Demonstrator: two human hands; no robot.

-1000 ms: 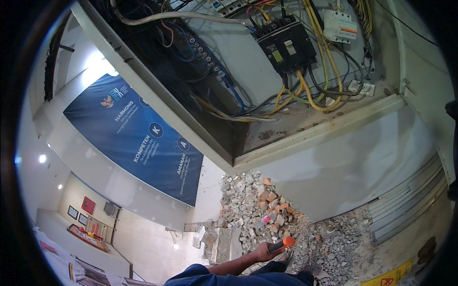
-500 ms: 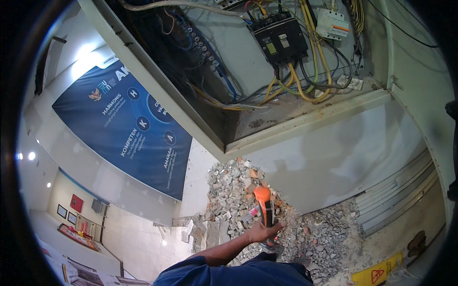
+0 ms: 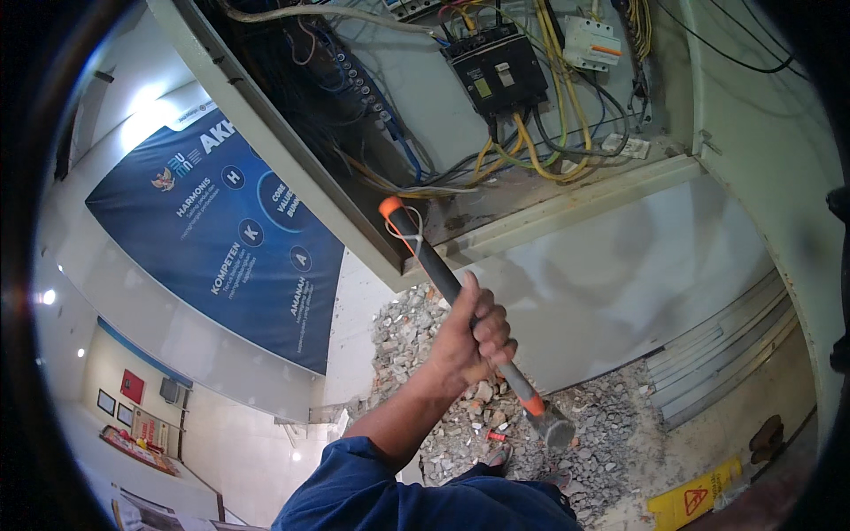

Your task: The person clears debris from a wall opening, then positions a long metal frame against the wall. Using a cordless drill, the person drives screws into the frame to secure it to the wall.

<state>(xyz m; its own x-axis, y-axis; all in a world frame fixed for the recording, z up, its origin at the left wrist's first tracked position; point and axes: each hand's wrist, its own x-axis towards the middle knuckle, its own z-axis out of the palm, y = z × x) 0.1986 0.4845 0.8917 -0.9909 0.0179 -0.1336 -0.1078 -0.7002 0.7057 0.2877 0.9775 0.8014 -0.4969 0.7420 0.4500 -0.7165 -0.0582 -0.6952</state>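
Note:
My left hand (image 3: 474, 336) is closed around the black and orange handle of a hammer (image 3: 434, 265). The handle slants across the view, its orange butt with a pale cord loop at the upper left, close to the cabinet's lower frame. The grey metal head (image 3: 556, 431) points down to the right, over broken rubble (image 3: 611, 434) on the floor. My right hand does not show. A dark, blurred shape sits at the lower right rim, and I cannot make out what it is.
Above stands an open electrical cabinet (image 3: 381, 261) with a black breaker (image 3: 496, 75) and loose yellow cables. A blue banner (image 3: 230, 257) hangs at left. Metal strips (image 3: 722, 354), dark shoes (image 3: 767, 438) and a yellow floor sign (image 3: 695, 497) are at right.
My left hand has risen and moved slightly left with the hammer, which now shows at full length with its handle slanting. The whole view has shifted a little.

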